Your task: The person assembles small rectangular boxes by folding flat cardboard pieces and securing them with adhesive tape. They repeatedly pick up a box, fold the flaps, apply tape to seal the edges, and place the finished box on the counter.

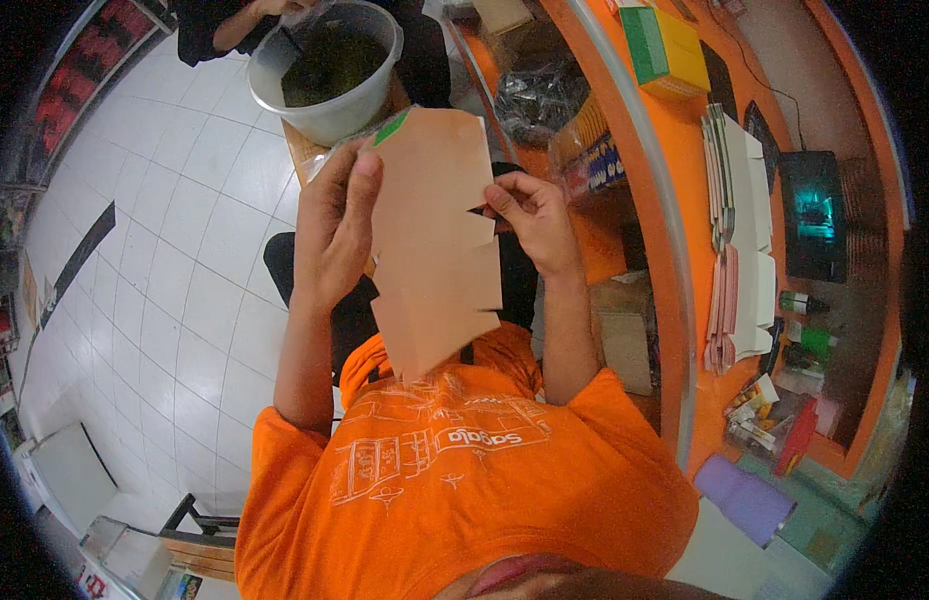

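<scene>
Orange shirt (545,510) fills the foreground, white lettering and drawings across it. One notched tan cardboard sheet (435,240) is held up over the lap: the left hand (335,220) half curled around its left edge, thumb in front, fingers partly hidden; the right hand (537,222) pinching the right edge. Beyond, one white tub (268,92) holds hard-to-identify dark contents; one co-worker's arm (237,30) is cut off above. Stacked cartons (753,260) at right defy counting.

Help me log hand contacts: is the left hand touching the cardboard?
Touching. The head view shows the left hand holding the cardboard by its left edge, thumb overlapping it.
</scene>
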`<state>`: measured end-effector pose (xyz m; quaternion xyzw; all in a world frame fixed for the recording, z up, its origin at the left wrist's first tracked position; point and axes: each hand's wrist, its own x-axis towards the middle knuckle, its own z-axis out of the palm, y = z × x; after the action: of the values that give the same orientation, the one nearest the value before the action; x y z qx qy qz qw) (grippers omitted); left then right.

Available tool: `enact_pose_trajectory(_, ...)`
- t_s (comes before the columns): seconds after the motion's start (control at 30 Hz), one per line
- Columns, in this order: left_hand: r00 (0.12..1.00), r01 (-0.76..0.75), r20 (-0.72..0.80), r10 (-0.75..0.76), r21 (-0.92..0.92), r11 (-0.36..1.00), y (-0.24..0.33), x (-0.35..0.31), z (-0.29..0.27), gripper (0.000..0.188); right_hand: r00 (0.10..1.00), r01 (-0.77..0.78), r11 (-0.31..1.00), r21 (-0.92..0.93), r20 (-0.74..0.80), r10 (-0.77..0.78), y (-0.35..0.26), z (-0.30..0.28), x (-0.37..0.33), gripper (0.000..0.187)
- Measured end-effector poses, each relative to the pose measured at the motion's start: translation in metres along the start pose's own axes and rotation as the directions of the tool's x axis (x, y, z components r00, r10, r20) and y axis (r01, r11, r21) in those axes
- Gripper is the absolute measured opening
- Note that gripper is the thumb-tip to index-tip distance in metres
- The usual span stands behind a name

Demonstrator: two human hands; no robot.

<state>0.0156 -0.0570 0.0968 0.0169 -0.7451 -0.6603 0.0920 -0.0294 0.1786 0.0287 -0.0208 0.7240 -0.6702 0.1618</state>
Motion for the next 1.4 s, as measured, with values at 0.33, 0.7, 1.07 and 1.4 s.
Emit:
enact_pose_trajectory(0.33, 0.951, 0.166, -0.049, -0.304, -0.749, 0.641, -0.132, -0.010, -0.014, 0.043, 0.679, 0.729, 0.523, -0.443, 0.363, -0.638, -0.081, 0.049, -0.067, 0.029)
enact_pose_trajectory(0.7, 0.978, 0.207, 0.207, -0.016, -0.977, 0.042, -0.155, 0.006, 0.010, 0.033, 0.418, 0.869, 0.492, -0.044, 0.597, -0.684, -0.083, 0.055, -0.111, 0.025)
enact_pose_trajectory(1.07, 0.976, 0.216, 0.216, 0.018, -0.963, -0.159, -0.143, 0.007, 0.003, 0.037, 0.337, 0.910, 0.415, 0.015, 0.558, -0.759, -0.086, 0.046, -0.111, 0.029)
enact_pose_trajectory(1.4, 0.980, 0.084, -0.042, -0.193, -0.796, 0.599, -0.111, 0.000, -0.009, 0.050, 0.859, 0.452, 0.716, -0.532, 0.041, -0.511, -0.072, 0.060, -0.076, 0.020)
